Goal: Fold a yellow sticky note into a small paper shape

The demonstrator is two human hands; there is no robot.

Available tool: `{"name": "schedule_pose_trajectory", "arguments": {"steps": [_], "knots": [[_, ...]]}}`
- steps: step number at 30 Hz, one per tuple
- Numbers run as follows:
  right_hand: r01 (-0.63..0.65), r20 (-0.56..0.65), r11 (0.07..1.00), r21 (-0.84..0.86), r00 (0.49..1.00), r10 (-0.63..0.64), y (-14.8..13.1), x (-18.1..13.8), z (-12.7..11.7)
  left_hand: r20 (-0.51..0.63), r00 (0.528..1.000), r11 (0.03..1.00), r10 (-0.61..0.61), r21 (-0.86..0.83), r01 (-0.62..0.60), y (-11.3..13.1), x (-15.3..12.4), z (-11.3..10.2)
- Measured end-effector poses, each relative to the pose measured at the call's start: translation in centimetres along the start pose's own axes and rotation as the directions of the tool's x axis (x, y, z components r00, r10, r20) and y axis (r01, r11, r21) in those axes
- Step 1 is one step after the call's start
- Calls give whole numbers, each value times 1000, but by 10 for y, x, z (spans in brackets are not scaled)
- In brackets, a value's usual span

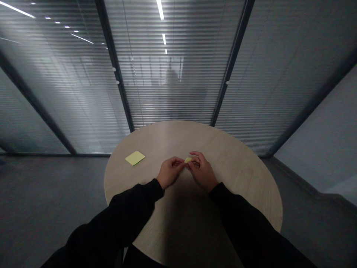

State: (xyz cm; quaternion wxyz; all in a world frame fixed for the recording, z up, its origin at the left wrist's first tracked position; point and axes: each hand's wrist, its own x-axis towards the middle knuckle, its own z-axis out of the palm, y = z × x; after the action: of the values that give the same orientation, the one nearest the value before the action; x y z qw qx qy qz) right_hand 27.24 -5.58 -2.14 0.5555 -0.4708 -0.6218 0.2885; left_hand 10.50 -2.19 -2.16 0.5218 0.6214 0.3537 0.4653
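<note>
A small folded piece of yellow paper (187,160) is held between my two hands, above the middle of the table. My left hand (170,171) pinches its left side with thumb and fingertips. On the other side my right hand (202,171) grips it with the thumb and bent fingers, the index finger raised a little. The fingers cover part of the paper, so its full shape is hidden. To the left, apart from both hands, a yellow sticky note pad (135,158) lies flat on the table.
The round wooden table (237,160) has its far edge close to a glass partition with blinds (173,100). Dark frame posts (223,89) divide the glass. Grey floor (55,201) surrounds the table, and a pale wall (329,141) stands at the right.
</note>
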Motion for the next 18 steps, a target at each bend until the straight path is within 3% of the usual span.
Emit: {"name": "schedule_pose_trajectory", "arguments": {"steps": [8, 18], "knots": [[-70, -5, 975, 210, 997, 72, 10, 5, 2, 22, 998, 983, -56, -173, 59, -1, 0, 4], [-178, 39, 924, 339, 984, 176, 7, 6, 4, 19, 999, 984, -37, -176, 40, -3, 0, 2]]}}
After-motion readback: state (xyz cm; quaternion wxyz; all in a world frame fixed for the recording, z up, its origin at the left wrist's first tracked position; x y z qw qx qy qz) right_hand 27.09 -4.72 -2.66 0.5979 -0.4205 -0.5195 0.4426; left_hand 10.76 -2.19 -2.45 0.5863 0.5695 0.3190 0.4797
